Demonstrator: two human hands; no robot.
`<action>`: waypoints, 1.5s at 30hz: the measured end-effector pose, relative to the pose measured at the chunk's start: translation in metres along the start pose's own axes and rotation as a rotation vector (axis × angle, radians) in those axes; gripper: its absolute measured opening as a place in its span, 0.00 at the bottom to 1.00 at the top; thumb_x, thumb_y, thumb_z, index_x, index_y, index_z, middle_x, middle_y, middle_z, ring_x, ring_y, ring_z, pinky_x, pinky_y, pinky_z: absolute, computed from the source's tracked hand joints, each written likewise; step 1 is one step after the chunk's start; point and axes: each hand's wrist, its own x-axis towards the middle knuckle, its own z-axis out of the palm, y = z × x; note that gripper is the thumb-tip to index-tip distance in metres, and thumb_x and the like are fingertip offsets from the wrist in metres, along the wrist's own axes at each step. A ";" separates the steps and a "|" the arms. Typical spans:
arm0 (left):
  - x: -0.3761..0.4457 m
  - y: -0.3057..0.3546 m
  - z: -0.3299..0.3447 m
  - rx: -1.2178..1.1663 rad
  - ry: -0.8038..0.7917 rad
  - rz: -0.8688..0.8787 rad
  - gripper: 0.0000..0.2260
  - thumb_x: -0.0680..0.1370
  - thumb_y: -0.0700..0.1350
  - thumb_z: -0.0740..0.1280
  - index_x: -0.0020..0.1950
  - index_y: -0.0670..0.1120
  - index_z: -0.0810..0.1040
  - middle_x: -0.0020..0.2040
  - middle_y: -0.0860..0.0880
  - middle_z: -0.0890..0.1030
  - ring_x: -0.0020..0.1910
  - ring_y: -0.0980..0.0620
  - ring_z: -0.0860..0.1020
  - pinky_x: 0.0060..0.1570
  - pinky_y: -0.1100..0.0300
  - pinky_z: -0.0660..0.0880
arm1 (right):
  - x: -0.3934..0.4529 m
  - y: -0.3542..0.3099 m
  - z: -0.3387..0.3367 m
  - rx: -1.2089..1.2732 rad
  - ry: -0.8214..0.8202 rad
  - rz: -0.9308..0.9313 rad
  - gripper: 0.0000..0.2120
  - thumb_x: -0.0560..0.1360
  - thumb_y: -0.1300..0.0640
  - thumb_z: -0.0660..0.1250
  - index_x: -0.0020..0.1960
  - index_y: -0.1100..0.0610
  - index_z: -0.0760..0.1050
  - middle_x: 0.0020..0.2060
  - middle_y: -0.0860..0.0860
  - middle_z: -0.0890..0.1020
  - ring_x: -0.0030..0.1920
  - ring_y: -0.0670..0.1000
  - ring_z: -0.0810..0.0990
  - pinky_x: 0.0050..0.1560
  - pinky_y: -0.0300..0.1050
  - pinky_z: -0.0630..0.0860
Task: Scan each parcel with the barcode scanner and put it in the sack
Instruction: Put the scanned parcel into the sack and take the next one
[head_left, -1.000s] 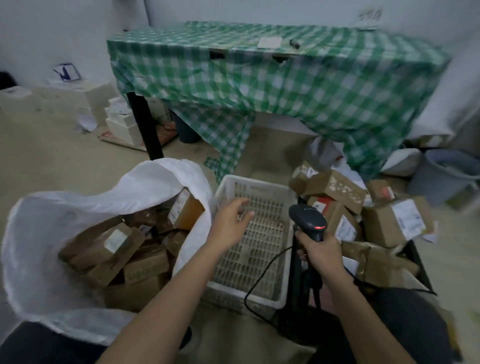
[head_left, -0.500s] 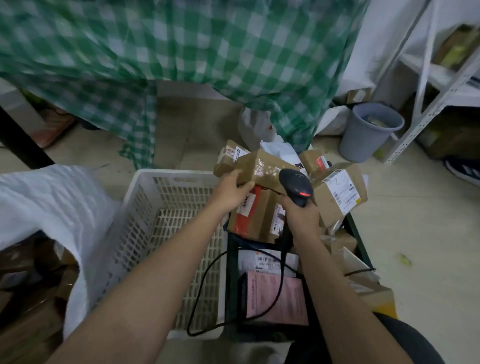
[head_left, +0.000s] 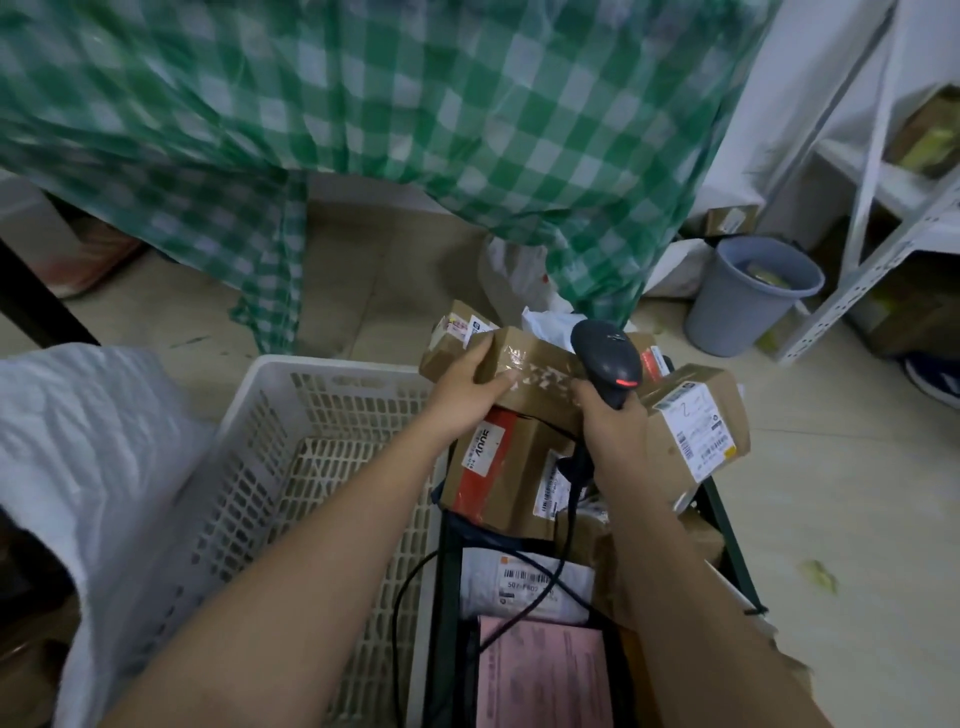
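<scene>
Pale floor tiling carries the whole work area, with a green checked tablecloth (head_left: 467, 130) hanging across the far side. Nearest the camera, a pink document (head_left: 540, 675) and a white labelled mailer (head_left: 524, 582) lie low in a dark-framed cart (head_left: 447, 571). Left of it stands a white slotted crate (head_left: 291, 467), and at the far left edge the white sack (head_left: 78, 441); its contents cannot be made out here. Above the cart, the right hand (head_left: 618, 441) is wrapped round the grip of the barcode scanner (head_left: 605, 358), red light showing. The left hand (head_left: 462, 395) grips the near-left end of a taped brown parcel (head_left: 535, 374) on top of the heap; its label is not visible. Other parcels remain beside and under it, including a labelled box (head_left: 696, 421) at right. Beyond, a grey bin (head_left: 748, 296) stands near white shelving (head_left: 883, 208). Assessment: this parcel appears picked but not yet scanned; several parcels are still outstanding.
</scene>
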 end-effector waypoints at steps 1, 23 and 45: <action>-0.008 0.003 -0.004 -0.037 0.008 0.014 0.29 0.79 0.48 0.66 0.77 0.53 0.58 0.64 0.57 0.69 0.60 0.59 0.68 0.60 0.61 0.69 | -0.006 -0.002 -0.002 0.002 0.019 -0.020 0.12 0.75 0.57 0.70 0.56 0.55 0.74 0.43 0.48 0.79 0.47 0.51 0.77 0.51 0.46 0.72; -0.258 0.002 -0.154 -0.194 0.375 0.054 0.10 0.75 0.46 0.71 0.54 0.55 0.76 0.57 0.54 0.76 0.58 0.55 0.75 0.47 0.60 0.75 | -0.215 0.008 0.001 0.102 -0.322 -0.017 0.23 0.72 0.54 0.74 0.63 0.62 0.73 0.51 0.57 0.82 0.48 0.53 0.83 0.37 0.36 0.78; -0.324 -0.101 -0.139 0.062 0.152 0.004 0.18 0.67 0.58 0.76 0.54 0.55 0.81 0.59 0.58 0.77 0.58 0.62 0.75 0.60 0.58 0.75 | -0.249 0.088 0.033 -0.191 -0.615 0.019 0.19 0.69 0.61 0.76 0.58 0.55 0.76 0.48 0.50 0.83 0.48 0.49 0.81 0.47 0.46 0.77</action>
